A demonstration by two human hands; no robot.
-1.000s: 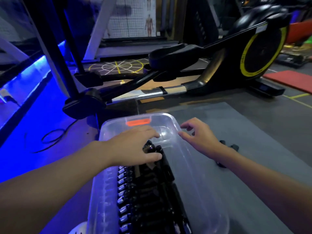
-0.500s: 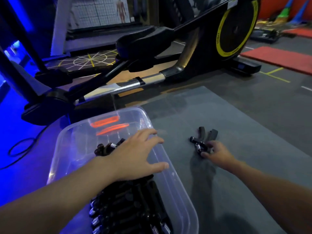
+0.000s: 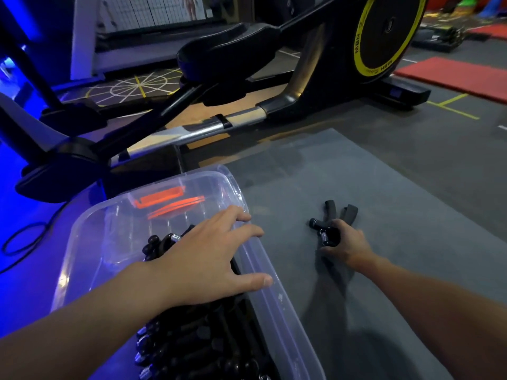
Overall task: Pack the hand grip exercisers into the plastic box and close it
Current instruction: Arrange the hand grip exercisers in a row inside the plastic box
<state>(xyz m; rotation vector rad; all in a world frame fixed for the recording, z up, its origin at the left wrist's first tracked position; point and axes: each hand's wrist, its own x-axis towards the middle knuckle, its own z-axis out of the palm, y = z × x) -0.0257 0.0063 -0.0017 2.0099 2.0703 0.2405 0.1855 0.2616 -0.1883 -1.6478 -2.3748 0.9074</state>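
A clear plastic box [image 3: 90, 231] stands on the floor at lower left, with several black hand grip exercisers [image 3: 192, 349] packed in a row inside it. My left hand [image 3: 211, 259] lies flat over the exercisers at the box's far part, fingers spread toward the right rim. On the grey mat to the right lies a black hand grip exerciser [image 3: 329, 218] with a steel spring. My right hand [image 3: 343, 242] grips its near end, fingers curled round it. Its two foam handles stick out beyond my fingers.
A grey mat [image 3: 384, 187] covers the floor right of the box. A black elliptical trainer [image 3: 274, 58] with a yellow-ringed flywheel stands just behind the box. A red mat [image 3: 452, 75] lies at far right. A black cable [image 3: 22, 242] loops on the blue-lit floor at left.
My right hand has left the box rim, reached right onto the mat and closed round the loose exerciser. My left hand has stayed over the exercisers in the box.
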